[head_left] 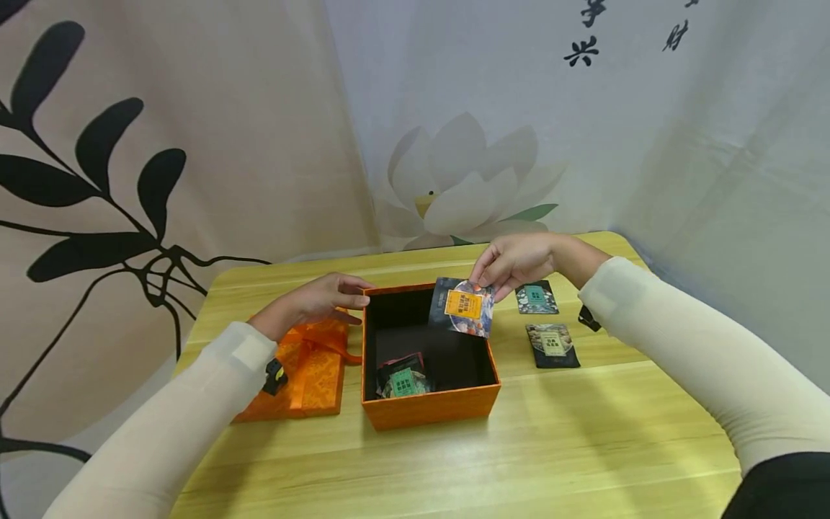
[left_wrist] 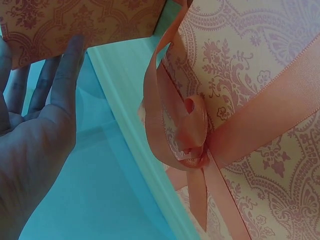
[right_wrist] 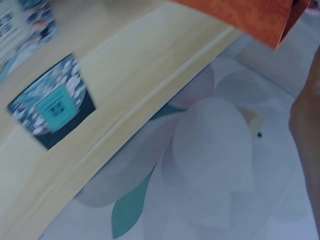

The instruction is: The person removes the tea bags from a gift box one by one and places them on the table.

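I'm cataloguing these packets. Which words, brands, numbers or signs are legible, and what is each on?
"兴": backdrop cloth.
"财": same cloth, farther right.
Characters above these: cut off by the picture's top edge.
Orange label on the packet the right hand pinches: too small to read.
Green label inside the box: too small.
Teal label and pale label on the table's packets: too small or blurred.

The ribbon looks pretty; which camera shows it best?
The left wrist view: there the ribbon is close and large, its loops easy to make out. The head view shows it much smaller, near the left hand. The right wrist view does not show it.
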A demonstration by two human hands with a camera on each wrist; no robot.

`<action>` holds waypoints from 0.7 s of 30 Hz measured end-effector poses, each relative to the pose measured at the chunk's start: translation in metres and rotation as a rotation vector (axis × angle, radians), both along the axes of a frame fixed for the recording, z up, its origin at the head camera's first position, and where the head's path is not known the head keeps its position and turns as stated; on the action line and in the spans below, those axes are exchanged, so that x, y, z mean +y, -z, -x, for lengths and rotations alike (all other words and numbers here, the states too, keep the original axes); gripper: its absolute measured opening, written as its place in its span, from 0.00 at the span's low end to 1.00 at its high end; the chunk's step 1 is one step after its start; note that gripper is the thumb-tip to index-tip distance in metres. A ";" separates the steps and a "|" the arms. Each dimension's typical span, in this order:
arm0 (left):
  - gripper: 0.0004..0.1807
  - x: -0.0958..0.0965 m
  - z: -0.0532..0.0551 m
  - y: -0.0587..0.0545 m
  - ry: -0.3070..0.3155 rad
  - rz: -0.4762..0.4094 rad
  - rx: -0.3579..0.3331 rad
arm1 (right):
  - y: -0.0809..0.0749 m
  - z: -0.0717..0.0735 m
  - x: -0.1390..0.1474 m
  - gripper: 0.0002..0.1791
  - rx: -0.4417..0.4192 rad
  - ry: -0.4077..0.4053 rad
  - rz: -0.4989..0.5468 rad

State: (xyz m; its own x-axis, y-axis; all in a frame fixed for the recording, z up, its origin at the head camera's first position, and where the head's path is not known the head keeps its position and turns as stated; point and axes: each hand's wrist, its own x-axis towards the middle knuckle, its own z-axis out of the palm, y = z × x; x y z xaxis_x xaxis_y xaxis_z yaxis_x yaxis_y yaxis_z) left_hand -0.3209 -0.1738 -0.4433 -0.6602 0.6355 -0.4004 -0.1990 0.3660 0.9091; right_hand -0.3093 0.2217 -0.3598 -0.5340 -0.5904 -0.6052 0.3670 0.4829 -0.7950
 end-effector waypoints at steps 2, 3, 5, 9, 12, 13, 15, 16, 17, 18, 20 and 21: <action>0.30 0.000 -0.001 -0.001 0.005 -0.003 0.003 | -0.002 0.000 0.010 0.10 0.001 0.008 -0.006; 0.30 0.000 -0.001 -0.002 0.005 -0.003 0.003 | -0.003 0.000 0.015 0.10 -0.002 0.013 -0.009; 0.30 0.000 -0.001 -0.003 0.010 -0.004 0.007 | -0.004 0.000 0.026 0.09 -0.004 0.017 -0.010; 0.30 0.001 -0.002 -0.003 0.013 -0.005 0.010 | -0.005 -0.002 0.048 0.08 -0.009 0.017 -0.009; 0.30 0.001 -0.003 -0.004 0.006 0.000 0.010 | -0.002 -0.005 0.065 0.09 -0.021 0.016 -0.019; 0.30 0.002 -0.003 -0.004 0.004 0.003 0.011 | -0.001 -0.006 0.070 0.09 -0.026 0.013 -0.023; 0.29 0.001 -0.003 -0.004 0.000 0.006 0.011 | 0.003 -0.008 0.081 0.09 -0.043 0.007 -0.033; 0.29 0.001 -0.003 -0.005 -0.001 0.008 0.013 | 0.006 -0.009 0.086 0.09 -0.052 0.004 -0.040; 0.30 0.001 -0.003 -0.004 -0.001 0.009 0.015 | 0.008 -0.010 0.091 0.09 -0.060 -0.001 -0.046; 0.30 0.001 -0.003 -0.005 0.000 0.010 0.017 | 0.011 -0.012 0.095 0.09 -0.066 -0.007 -0.053; 0.30 0.001 -0.002 -0.004 0.002 0.009 0.022 | 0.017 -0.015 0.103 0.09 -0.078 -0.018 -0.073; 0.30 0.000 -0.002 -0.004 0.002 0.009 0.023 | 0.020 -0.016 0.107 0.09 -0.082 -0.027 -0.085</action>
State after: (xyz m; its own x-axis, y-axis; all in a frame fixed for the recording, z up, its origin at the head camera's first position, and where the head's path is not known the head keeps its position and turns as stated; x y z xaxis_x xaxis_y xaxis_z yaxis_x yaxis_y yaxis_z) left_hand -0.3189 -0.1735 -0.4392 -0.6683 0.6329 -0.3910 -0.1774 0.3748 0.9100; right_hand -0.2929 0.3282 -0.3802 -0.4657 -0.5485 -0.6945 0.4152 0.5576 -0.7188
